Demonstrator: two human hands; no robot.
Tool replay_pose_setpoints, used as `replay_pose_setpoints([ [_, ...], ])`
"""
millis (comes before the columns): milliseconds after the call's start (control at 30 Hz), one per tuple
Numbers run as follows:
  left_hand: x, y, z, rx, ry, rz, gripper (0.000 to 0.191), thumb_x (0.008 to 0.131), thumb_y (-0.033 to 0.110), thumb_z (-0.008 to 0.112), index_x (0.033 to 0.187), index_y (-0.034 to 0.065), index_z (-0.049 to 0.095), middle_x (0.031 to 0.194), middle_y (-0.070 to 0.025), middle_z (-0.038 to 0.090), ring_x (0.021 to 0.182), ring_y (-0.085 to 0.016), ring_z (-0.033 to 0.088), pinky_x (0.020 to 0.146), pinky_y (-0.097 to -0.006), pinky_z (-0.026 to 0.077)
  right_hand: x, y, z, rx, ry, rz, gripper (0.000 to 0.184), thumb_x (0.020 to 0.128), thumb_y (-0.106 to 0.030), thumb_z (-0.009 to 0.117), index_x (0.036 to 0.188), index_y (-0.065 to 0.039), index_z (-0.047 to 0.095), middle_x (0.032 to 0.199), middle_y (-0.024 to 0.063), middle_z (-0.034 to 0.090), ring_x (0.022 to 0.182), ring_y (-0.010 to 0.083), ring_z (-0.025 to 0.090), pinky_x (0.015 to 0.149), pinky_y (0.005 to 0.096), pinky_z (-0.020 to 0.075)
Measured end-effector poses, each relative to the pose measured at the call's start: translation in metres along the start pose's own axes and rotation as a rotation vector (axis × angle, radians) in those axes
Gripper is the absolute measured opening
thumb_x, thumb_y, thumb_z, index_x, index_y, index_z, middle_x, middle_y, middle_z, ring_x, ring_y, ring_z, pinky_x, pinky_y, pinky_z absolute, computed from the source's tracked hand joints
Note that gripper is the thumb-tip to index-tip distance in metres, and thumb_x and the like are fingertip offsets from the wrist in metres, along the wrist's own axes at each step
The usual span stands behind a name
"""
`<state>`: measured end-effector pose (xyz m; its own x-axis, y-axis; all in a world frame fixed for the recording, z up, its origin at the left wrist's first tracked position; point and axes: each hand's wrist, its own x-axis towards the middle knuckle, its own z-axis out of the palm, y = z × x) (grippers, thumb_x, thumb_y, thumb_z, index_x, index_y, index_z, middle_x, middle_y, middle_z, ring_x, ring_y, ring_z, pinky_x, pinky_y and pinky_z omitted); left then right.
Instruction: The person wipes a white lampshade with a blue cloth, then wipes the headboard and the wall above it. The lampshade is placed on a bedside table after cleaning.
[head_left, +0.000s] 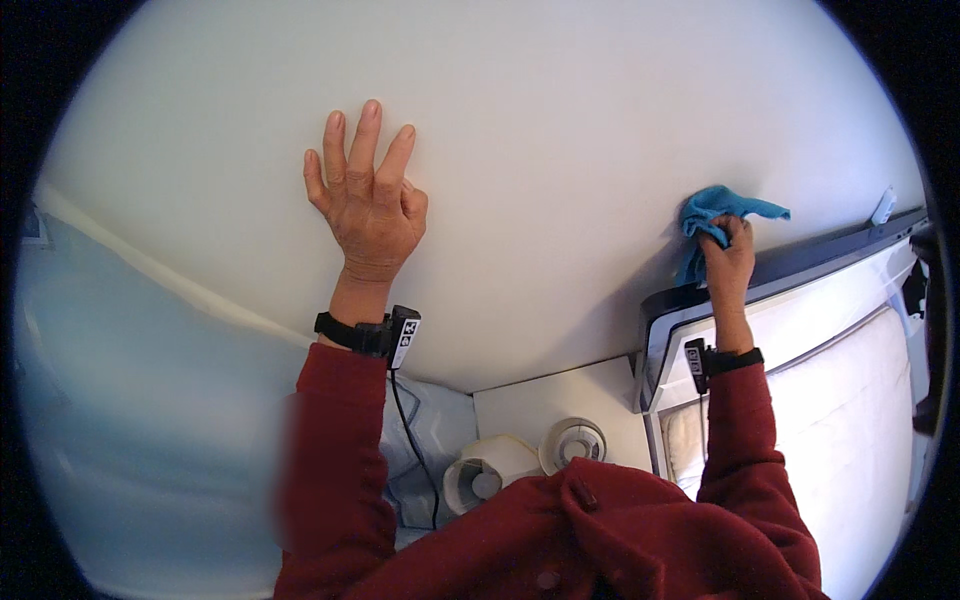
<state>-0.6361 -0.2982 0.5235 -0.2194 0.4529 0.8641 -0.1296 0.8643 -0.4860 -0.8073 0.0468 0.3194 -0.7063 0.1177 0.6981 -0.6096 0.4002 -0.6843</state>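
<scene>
My left hand (371, 199) rests palm-down against a white wall (540, 150), its fingers apart and the thumb mostly tucked out of sight. Nothing shows in its grasp. Farther right, my right hand (729, 259) pinches a crumpled blue cloth (716, 204) between thumb and fingers. The cloth lies against the wall, with one corner sticking out to the right and a fold hanging below. Just beneath it runs the dark top edge of a bed's headboard (814, 266). Both wrists wear a black strap with a small device and a cable.
A white bedside table (517, 397) stands in the corner by the headboard. Two lampshades, one tilted (476, 476) and one seen from above (574, 444), are close to my body. Light blue curtain-like material (157, 390) covers the left. A small pale object (885, 206) is near the headboard's far end.
</scene>
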Motion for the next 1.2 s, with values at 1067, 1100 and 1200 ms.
replay_pose_setpoints([
  [1067, 0.035, 0.025, 0.024, -0.019, -0.056, 0.019, 0.063, 0.076, 0.002, 0.056, 0.135, 0.0219, 0.049, 0.151, -0.0071, 0.045, 0.146, -0.034, 0.032, 0.117, -0.0556, 0.015, 0.165, -0.151, -0.010, -0.151, -0.110, -1.211, 0.030, 0.077, -0.010, 0.069, 0.103, -0.025, 0.071, 0.133, 0.0063, 0.060, 0.127, 0.0278, 0.054, 0.109, 0.0437, 0.0400],
  [1100, 0.036, 0.026, 0.025, -0.019, -0.072, 0.011, 0.063, 0.075, 0.002, 0.056, 0.135, 0.0224, 0.049, 0.151, -0.0066, 0.045, 0.146, -0.033, 0.031, 0.117, -0.0556, 0.016, 0.152, -0.159, -0.009, -0.192, -0.206, -1.246, 0.025, 0.078, -0.010, 0.067, 0.098, -0.025, 0.071, 0.129, 0.0051, 0.062, 0.126, 0.0275, 0.055, 0.109, 0.0440, 0.0403],
  [1200, 0.040, 0.029, 0.026, -0.038, -0.077, 0.005, 0.064, 0.075, 0.001, 0.057, 0.134, 0.0239, 0.049, 0.151, -0.0055, 0.045, 0.146, -0.032, 0.031, 0.116, -0.0563, 0.016, 0.191, -0.132, -0.003, -0.039, 0.012, -1.212, 0.028, 0.071, -0.011, 0.075, 0.098, -0.021, 0.071, 0.127, 0.0114, 0.062, 0.122, 0.0314, 0.057, 0.105, 0.0446, 0.0440],
])
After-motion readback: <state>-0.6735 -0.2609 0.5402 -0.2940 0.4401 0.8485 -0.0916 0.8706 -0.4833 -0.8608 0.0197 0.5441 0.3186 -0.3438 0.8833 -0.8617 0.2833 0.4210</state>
